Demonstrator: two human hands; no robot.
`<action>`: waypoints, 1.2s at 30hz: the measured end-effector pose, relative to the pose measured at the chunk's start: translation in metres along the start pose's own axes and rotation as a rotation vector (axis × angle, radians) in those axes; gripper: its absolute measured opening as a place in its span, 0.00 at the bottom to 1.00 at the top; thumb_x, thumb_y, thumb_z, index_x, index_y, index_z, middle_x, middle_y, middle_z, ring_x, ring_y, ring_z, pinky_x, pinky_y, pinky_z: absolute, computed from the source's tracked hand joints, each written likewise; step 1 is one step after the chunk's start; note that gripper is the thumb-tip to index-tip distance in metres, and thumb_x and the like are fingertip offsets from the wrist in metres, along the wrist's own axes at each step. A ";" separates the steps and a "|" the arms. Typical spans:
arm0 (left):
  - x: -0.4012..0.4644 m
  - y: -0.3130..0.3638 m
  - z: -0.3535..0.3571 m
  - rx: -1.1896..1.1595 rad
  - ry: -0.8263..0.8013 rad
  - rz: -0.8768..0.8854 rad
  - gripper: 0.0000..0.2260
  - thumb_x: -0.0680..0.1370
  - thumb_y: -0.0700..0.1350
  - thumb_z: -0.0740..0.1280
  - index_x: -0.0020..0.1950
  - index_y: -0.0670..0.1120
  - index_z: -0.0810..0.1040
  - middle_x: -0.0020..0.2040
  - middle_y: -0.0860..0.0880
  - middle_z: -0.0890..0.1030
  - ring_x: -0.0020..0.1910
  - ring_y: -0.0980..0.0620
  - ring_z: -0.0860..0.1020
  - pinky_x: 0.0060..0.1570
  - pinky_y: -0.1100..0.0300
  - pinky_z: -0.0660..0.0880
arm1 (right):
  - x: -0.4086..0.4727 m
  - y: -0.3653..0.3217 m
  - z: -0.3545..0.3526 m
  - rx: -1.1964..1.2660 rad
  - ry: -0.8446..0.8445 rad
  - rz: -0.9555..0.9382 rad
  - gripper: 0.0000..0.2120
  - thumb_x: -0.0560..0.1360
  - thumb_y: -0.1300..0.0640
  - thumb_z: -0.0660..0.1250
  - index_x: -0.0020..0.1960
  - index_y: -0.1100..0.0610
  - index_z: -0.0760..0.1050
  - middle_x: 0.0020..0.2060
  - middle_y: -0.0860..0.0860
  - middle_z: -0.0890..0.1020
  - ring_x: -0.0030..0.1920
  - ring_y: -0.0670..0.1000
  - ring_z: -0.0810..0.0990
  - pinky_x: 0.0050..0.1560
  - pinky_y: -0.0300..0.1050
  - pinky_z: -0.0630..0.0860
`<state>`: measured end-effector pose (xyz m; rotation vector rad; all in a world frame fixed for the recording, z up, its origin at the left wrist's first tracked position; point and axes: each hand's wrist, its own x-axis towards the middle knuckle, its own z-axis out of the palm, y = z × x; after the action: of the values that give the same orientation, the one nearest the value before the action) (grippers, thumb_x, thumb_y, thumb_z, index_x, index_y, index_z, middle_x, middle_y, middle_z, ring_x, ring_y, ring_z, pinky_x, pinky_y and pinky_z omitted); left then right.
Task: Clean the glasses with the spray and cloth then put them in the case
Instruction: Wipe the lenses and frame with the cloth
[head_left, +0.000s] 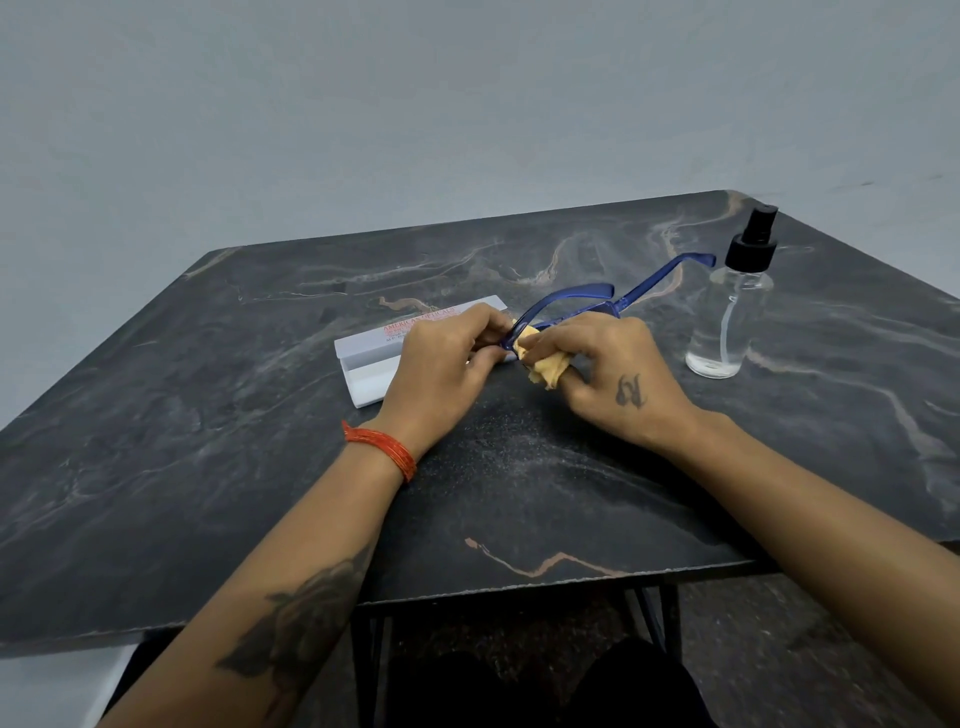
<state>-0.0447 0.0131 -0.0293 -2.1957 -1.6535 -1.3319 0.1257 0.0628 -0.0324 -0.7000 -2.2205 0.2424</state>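
So, L to R. White case (374, 353) lies on the dark marble table (208, 441), lid side up w/ red print, partly hidden behind the left hand; prob parked close so the glasses can drop straight in once clean. It looks shut, tho the near edge is hard to read.

Left hand (441, 364) comes in from lower left, red thread band (379, 449) at the wrist, fingers curled round the left end of the blue glasses (566, 301), gripping the frame to steady it above the table. Frame is held up off the surface, temples unfolded and pointing away toward the far right, so both lens faces are reachable.

Yellow cloth (543, 364) is bunched btw the hands, pressed against the frame/lens near its left end. Right hand (613, 364) pinches that cloth w/ thumb and forefingers, knuckles up, wrist low near the table, forearm angling in from lower right. Judging by this, the wiping step is under way; casing not yet done.

Spray bottle (732, 317) stands upright well right of the hands, black pump on top, apart from everything, prob set aside out of the wiping path but within reach.
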 end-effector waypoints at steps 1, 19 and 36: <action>0.000 -0.001 0.000 0.005 -0.003 0.005 0.08 0.70 0.34 0.71 0.47 0.40 0.79 0.43 0.47 0.84 0.41 0.59 0.79 0.45 0.65 0.76 | 0.000 0.001 0.000 0.001 0.000 0.017 0.15 0.63 0.69 0.67 0.44 0.55 0.83 0.42 0.52 0.85 0.44 0.55 0.82 0.45 0.52 0.78; -0.001 -0.004 -0.001 0.041 0.040 0.038 0.07 0.70 0.35 0.70 0.47 0.40 0.79 0.41 0.48 0.83 0.39 0.59 0.78 0.43 0.64 0.75 | 0.016 0.005 0.005 0.035 0.026 -0.026 0.08 0.67 0.62 0.71 0.46 0.57 0.83 0.40 0.51 0.85 0.41 0.51 0.82 0.42 0.47 0.78; -0.001 -0.002 0.000 0.013 0.061 0.061 0.05 0.69 0.36 0.68 0.45 0.40 0.79 0.40 0.51 0.81 0.44 0.57 0.78 0.43 0.64 0.75 | 0.005 0.003 0.007 -0.187 0.142 -0.066 0.18 0.62 0.69 0.62 0.48 0.61 0.82 0.40 0.59 0.81 0.41 0.63 0.78 0.41 0.50 0.76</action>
<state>-0.0462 0.0131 -0.0304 -2.1576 -1.5565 -1.3549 0.1189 0.0681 -0.0346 -0.7186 -2.1435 -0.0478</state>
